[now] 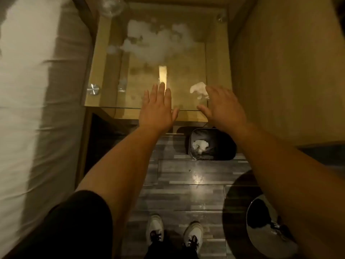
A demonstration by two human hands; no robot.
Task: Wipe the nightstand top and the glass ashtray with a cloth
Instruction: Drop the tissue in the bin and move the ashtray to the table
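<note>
- head view: left hand (157,107) flat, fingers straight, over the front edge of the nightstand top (145,71).
- right hand (223,107) spread, holding nothing, same edge.
- white cloth (198,89) on the glass just beyond the right fingertips.
- glass ashtray (112,5) at the far left corner.
- dark bin (212,143) on the floor below the front edge.

Both forearms are bare from the elbow down, with no watch, ring or band visible on the left hand (157,107) or the right hand (222,107). A black sleeve (78,221) covers the left upper arm at 7 o'clock. At 6 o'clock are two white shoes (174,232) with black laces, and dark trouser cuffs (168,249) fall over them at the frame's lower edge.
</note>
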